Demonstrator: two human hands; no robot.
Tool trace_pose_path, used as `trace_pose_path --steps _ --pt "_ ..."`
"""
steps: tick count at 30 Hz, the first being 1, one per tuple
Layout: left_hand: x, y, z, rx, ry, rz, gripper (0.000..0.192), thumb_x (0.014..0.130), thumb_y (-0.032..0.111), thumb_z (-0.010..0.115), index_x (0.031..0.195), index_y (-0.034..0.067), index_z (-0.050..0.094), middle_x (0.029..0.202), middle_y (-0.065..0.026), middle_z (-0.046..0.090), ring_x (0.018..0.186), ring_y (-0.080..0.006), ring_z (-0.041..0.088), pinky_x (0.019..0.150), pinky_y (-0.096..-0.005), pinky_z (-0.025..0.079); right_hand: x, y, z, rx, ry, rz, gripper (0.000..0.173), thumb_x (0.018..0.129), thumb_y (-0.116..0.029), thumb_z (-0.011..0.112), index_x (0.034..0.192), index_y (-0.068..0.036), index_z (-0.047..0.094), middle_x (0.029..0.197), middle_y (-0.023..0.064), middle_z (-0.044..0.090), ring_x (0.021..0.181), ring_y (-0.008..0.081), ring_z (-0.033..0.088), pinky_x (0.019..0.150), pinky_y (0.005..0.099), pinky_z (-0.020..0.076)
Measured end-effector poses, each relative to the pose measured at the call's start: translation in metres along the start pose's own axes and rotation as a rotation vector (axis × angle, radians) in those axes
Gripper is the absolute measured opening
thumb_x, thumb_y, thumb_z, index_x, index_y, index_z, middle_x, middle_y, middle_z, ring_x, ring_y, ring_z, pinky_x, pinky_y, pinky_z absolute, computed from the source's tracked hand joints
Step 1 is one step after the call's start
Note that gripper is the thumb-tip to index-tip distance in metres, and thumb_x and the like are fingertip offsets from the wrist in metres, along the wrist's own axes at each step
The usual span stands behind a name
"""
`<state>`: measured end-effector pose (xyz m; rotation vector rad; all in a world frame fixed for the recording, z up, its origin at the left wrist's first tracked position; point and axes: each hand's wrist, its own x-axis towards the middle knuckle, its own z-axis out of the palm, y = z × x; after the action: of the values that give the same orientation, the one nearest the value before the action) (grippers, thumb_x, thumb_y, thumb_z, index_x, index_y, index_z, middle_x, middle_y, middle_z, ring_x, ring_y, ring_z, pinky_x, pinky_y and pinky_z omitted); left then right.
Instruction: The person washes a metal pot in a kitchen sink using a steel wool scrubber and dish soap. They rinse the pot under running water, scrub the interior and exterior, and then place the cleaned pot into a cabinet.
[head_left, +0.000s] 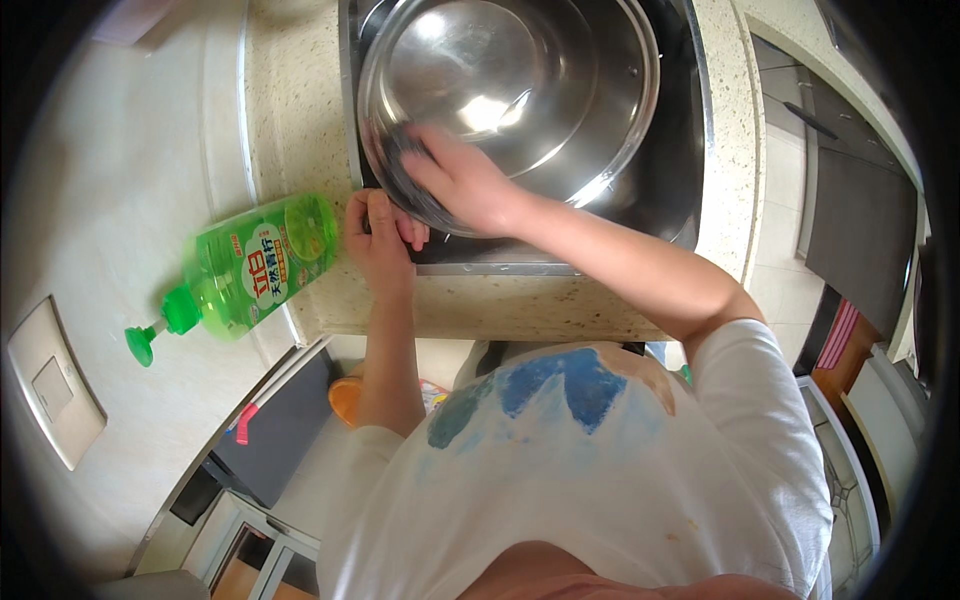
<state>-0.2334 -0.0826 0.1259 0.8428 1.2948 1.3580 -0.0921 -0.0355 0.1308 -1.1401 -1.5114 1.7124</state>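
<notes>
A large round stainless-steel pot (570, 90) sits in the dark sink (675, 150), its shiny inside facing me. My left hand (381, 229) is curled at the pot's near-left rim, gripping its edge; a dark part, possibly a handle, shows between the fingers. Blurred by motion, my right hand (465, 176) reaches into the pot against its near-left wall. Under its fingers is a dark grey scouring pad (409, 142), too smeared to make out fully. To the left of my left hand lies a green pump bottle of dish soap (262, 262), printed with writing.
A speckled stone countertop (487, 304) borders the sink on the near, left and right sides. A wall switch (56, 382) is at far left. Below the counter stands an orange object (345, 401), partly behind my left arm. Grey cabinets (859, 232) are off to the right.
</notes>
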Motion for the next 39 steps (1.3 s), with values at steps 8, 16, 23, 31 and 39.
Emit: trace_pose_path --steps 8,16,23,31,39 --pt "0.015 -0.003 0.009 -0.112 0.075 -0.369 0.036 0.101 0.032 0.045 0.079 0.003 0.046 0.056 -0.003 0.041 0.045 -0.0151 0.043 0.045 -0.0309 0.041 -0.008 0.018 -0.028 -0.403 -0.189 0.147 0.044 0.097 -0.033 0.042 0.125 0.0 0.046 0.116 0.0229 0.058 0.117 0.0378 0.048 0.1 0.0453 0.038" --pt "0.019 -0.027 0.009 0.843 -0.015 0.202 0.032 0.096 0.023 0.054 0.116 -0.003 0.054 0.098 -0.0175 0.059 0.08 -0.0316 0.061 0.067 -0.0385 0.052 -0.038 0.016 -0.1 -0.688 -0.533 0.422 0.047 0.095 -0.036 0.043 0.127 -0.002 0.05 0.116 0.0222 0.06 0.111 0.0365 0.056 0.095 0.0434 0.0436" --pt "0.031 -0.018 0.028 0.987 0.01 -0.044 0.036 0.095 0.026 0.049 0.12 0.001 0.053 0.088 -0.0246 0.065 0.084 -0.0434 0.062 0.075 -0.0468 0.049 -0.008 0.056 -0.08 -0.95 -0.632 0.362 0.03 0.089 -0.016 0.051 0.117 -0.006 0.059 0.117 0.0165 0.059 0.112 0.0347 0.055 0.092 0.0415 0.0469" --pt "0.033 -0.022 0.018 0.939 -0.082 0.134 0.026 0.093 0.025 0.053 0.09 0.0 0.057 0.069 -0.0241 0.061 0.067 -0.0462 0.059 0.06 -0.0513 0.046 0.06 0.106 -0.063 -1.21 -0.213 -0.177 0.018 0.085 -0.015 0.053 0.094 -0.011 0.068 0.116 0.0094 0.057 0.109 0.0294 0.055 0.085 0.0377 0.0524" --pt "0.034 -0.021 0.02 1.002 -0.083 0.101 0.031 0.094 0.028 0.051 0.082 0.0 0.054 0.067 -0.0235 0.061 0.064 -0.0452 0.059 0.059 -0.0525 0.046 0.102 0.088 -0.141 -1.417 0.074 0.076 0.03 0.081 -0.011 0.058 0.11 -0.013 0.062 0.127 0.0097 0.051 0.118 0.0336 0.048 0.087 0.0478 0.0505"
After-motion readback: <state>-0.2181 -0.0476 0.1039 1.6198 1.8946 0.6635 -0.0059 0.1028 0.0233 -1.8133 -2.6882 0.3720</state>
